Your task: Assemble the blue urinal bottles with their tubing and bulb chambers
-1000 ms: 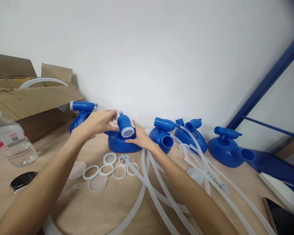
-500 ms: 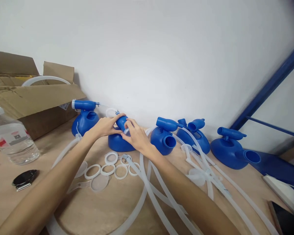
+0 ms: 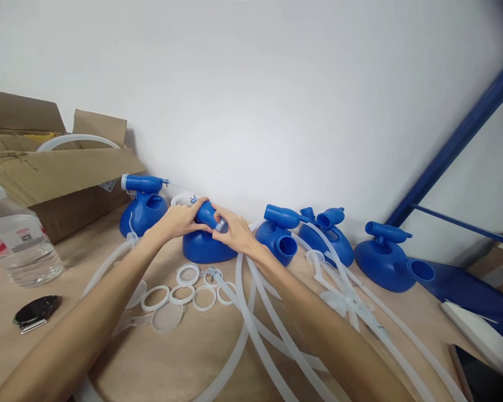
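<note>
In front of me a blue plastic urinal bottle rests on the table, with a blue bulb-shaped adapter lying across its top. My left hand is closed around the far side of this adapter, thumb above and fingers below. At its near end is a translucent whitish cap, pinched by my right hand, whose fingertips partly cover it. Whether the cap is fully seated cannot be seen. Nearer to me lie several white rings and a translucent flat lid.
More blue urinal bottles stand left and right. Clear tubes loop across the table's front. A cardboard box, a water bottle and a watch are on the left; a phone lies at the right edge.
My right hand has shifted slightly around the cap, which now shows more of its side. The adapter is tilted a little differently, and the view has moved slightly.
</note>
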`<control>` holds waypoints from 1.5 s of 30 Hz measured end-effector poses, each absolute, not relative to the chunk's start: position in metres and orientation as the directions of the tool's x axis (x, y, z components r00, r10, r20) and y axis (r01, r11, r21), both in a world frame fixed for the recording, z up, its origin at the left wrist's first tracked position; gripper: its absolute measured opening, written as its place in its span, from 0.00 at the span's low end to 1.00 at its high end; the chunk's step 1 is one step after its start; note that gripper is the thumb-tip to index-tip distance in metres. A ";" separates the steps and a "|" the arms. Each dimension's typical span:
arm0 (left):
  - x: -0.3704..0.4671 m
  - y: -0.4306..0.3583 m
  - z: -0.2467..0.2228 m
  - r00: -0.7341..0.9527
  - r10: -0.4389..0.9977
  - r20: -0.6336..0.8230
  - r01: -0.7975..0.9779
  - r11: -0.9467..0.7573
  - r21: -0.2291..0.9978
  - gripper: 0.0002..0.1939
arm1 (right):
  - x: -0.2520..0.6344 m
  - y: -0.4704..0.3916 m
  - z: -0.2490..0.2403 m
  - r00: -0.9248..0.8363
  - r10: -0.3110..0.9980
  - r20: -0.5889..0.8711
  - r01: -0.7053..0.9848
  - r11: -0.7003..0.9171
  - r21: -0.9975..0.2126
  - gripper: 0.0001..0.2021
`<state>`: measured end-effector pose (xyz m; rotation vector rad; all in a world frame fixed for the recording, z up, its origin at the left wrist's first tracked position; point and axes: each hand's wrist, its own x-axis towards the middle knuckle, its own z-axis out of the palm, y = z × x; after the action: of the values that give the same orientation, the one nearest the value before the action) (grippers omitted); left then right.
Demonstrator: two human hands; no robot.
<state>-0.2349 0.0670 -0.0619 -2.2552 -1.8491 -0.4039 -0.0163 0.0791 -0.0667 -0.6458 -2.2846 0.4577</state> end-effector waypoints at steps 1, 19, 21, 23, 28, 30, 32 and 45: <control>-0.235 0.067 -0.062 0.176 0.927 0.332 0.981 -0.194 0.022 0.52 | -0.014 0.078 -0.065 -0.641 0.560 0.525 0.307 0.814 -0.492 0.11; -0.242 0.075 -0.063 0.198 0.931 0.307 0.970 -0.231 0.076 0.55 | 0.018 0.086 -0.085 -0.580 0.737 0.348 0.549 0.668 -0.502 0.18; -0.242 0.075 -0.063 0.195 0.931 0.308 0.971 -0.227 0.071 0.54 | 0.008 0.088 -0.086 -0.567 0.759 0.321 0.534 0.635 -0.558 0.16; -0.242 0.075 -0.063 0.199 0.928 0.314 0.970 -0.231 0.069 0.52 | -0.003 0.091 -0.090 -0.541 0.768 0.343 0.491 0.619 -0.613 0.14; -0.242 0.075 -0.063 0.204 0.926 0.318 0.968 -0.240 0.078 0.54 | -0.019 0.096 -0.099 -0.411 0.810 0.418 0.460 0.580 -0.672 0.05; -0.241 0.074 -0.063 0.200 0.926 0.322 0.969 -0.236 0.077 0.54 | -0.019 0.095 -0.100 -0.404 0.814 0.418 0.459 0.575 -0.677 0.05; -0.241 0.074 -0.063 0.200 0.925 0.323 0.969 -0.235 0.073 0.54 | -0.017 0.091 -0.100 -0.400 0.820 0.410 0.457 0.566 -0.686 0.06; -0.241 0.074 -0.064 0.194 0.927 0.322 0.971 -0.228 0.072 0.52 | -0.004 0.034 -0.103 -0.355 0.817 0.453 0.288 0.557 -0.779 0.21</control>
<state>-0.2411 0.0744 -0.0636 -2.3089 -1.8521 -0.4509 -0.0040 0.0344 -0.1025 -0.8972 -1.9034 0.7503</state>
